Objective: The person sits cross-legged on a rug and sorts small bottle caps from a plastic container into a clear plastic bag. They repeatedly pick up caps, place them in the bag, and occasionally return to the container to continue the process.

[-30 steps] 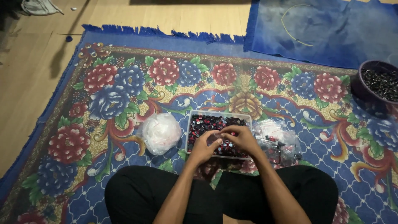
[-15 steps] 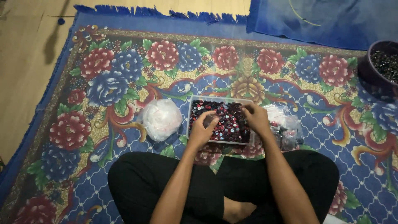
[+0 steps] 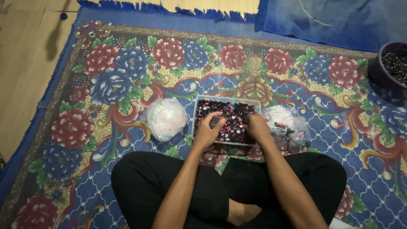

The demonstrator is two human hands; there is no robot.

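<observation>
A clear rectangular plastic tray [image 3: 199,100] full of small dark, red and white round pieces sits on the flowered rug in front of my crossed legs. My left hand [image 3: 209,129] rests over the tray's left part, fingers curled down among the pieces. At the tray's right edge my right hand [image 3: 257,126] reaches in, fingers bent and partly hidden. Whether either hand pinches a piece cannot be told.
A white plastic bag [image 3: 166,118] lies left of the tray, a clear bag with small dark parts [image 3: 286,127] to its right. A dark bowl of small pieces [image 3: 392,68] stands at far right. Blue cloth [image 3: 339,19] lies beyond the rug; wooden floor [image 3: 25,63] at left.
The view has tilted down a little. My hands have moved apart, from close together over the tray's near edge to its left and right parts.
</observation>
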